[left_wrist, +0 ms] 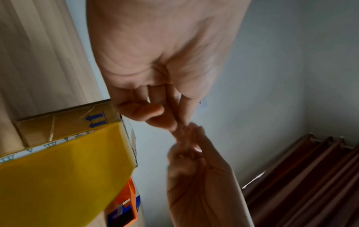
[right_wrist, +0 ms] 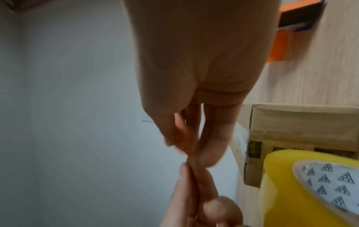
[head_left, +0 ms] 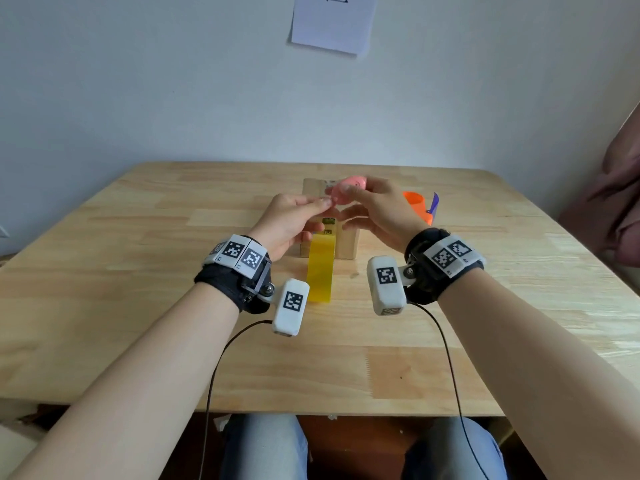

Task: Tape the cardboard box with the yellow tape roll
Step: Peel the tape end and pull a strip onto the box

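While the right hand (head_left: 375,209) holds a small pink rounded object (head_left: 349,192) between curled fingers and thumb, the left hand (head_left: 294,223) meets it from the nine o'clock side, its thumb and forefinger pinched together at the object's near edge. What exactly the left fingertips (left_wrist: 182,130) nip cannot be told; both wrist views show only the two hands' fingertips touching, blurred. Both hands hover above the cardboard box (head_left: 346,244), clear of its top. The box sits near the middle of the wooden surface (head_left: 138,271), with printed labels on its upper face. The yellow tape roll (head_left: 320,271) stands on edge at the box's six o'clock side, touching or just beside its near wall; the right wrist view shows a white core printed with small triangles (right_wrist: 330,181). At about two o'clock from the box, just behind the right hand, lies an orange tape dispenser (head_left: 419,206) with a blue part. A white sheet of paper (head_left: 334,22) hangs on the wall at twelve o'clock.
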Demonstrator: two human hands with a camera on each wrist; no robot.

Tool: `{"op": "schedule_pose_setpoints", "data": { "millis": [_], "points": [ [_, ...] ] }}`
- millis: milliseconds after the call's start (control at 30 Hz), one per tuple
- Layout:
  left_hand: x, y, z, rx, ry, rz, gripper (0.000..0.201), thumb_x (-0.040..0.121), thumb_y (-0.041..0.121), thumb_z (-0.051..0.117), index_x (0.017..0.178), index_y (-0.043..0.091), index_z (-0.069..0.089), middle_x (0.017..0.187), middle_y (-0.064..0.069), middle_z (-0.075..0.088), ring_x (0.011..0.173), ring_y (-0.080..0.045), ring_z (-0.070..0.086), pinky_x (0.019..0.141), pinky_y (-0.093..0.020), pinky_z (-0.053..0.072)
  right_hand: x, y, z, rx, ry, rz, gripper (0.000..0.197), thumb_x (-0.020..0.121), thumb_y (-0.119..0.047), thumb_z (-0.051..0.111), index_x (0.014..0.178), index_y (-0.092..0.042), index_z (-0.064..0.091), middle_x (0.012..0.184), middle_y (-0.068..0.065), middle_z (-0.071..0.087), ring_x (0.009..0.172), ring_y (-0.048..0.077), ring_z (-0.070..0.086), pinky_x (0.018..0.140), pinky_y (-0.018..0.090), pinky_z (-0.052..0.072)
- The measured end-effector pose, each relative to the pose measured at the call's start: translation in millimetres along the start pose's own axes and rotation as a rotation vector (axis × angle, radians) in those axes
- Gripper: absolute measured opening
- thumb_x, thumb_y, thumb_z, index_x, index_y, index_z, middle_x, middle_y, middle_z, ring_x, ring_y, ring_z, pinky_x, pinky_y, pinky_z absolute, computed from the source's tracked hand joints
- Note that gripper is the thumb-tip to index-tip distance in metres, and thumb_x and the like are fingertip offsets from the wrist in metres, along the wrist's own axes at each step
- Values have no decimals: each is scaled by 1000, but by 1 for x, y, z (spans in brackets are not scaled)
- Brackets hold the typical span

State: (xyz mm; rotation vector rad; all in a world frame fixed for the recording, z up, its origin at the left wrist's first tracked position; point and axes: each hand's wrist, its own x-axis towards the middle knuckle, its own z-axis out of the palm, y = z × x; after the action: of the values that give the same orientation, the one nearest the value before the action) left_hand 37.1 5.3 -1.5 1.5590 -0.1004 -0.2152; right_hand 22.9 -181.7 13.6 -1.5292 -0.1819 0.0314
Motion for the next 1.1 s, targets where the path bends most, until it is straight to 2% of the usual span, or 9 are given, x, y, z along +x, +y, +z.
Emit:
{"op": "schedule_pose_setpoints", "data": {
  "millis": [133,300,467,567,667,800,900,1033,1100],
  "points": [
    [0,-5,-11,23,74,-6,11,98,22,69,101,12,73,81,1,68,60,-12,56,46,-21,42,4,4,-4,-116,8,4,20,107,-19,57,106,0,63,79,9,64,48,12,40,42,24,32],
    [1,-4,-14,47,-51,69,15,100,31,66,108,22,75,89,3,69,62,-10,59,51,-22,44,6,4,4,-563,-63,-13,40,102,-35,64,108,3,72,62,1,51,44,13,39,42,25,35],
    [11,-2,-18,197,3,147,11,95,28,73,99,19,78,85,1,75,60,-6,63,54,-21,48,6,-4,10,-657,-108,-6,27,97,-27,72,106,-1,69,69,5,69,42,13,48,40,25,43],
    [18,0,-17,171,105,74,25,90,30,77,98,6,78,71,4,66,58,-8,59,53,-22,45,8,-6,12,-739,-60,-91,42,85,-20,85,117,-14,60,90,3,76,47,14,63,38,27,51],
    [24,4,-14,103,127,-25,37,89,31,74,105,-2,77,59,6,58,54,-12,52,50,-25,41,11,-9,15,-890,-38,-184,35,86,-18,84,115,-18,64,102,-1,74,59,19,72,40,28,55],
    [24,9,-13,27,42,-99,30,97,41,65,97,12,73,63,4,65,51,-13,56,48,-23,41,9,-15,12,-933,-9,-262,13,95,-20,74,108,-20,74,85,-9,74,45,1,63,41,23,53],
    [25,9,-14,-65,-21,-115,25,97,31,70,97,6,75,73,-3,72,53,-10,59,46,-21,43,8,-14,8,-905,-34,-271,18,93,-16,77,111,-18,77,89,-4,77,49,5,66,45,33,59],
    [31,1,-19,47,87,43,15,91,19,78,102,8,79,77,-2,73,60,-7,60,55,-19,52,10,-11,4,-646,-113,-81,46,98,-24,72,141,-9,61,106,10,79,61,28,74,50,40,63],
    [33,-1,-18,102,80,102,14,87,20,82,99,12,79,70,2,72,59,-7,62,59,-20,55,12,-9,2,-595,-142,-19,37,101,-24,67,135,-8,66,102,13,80,60,24,72,50,37,63]
  ]
}}
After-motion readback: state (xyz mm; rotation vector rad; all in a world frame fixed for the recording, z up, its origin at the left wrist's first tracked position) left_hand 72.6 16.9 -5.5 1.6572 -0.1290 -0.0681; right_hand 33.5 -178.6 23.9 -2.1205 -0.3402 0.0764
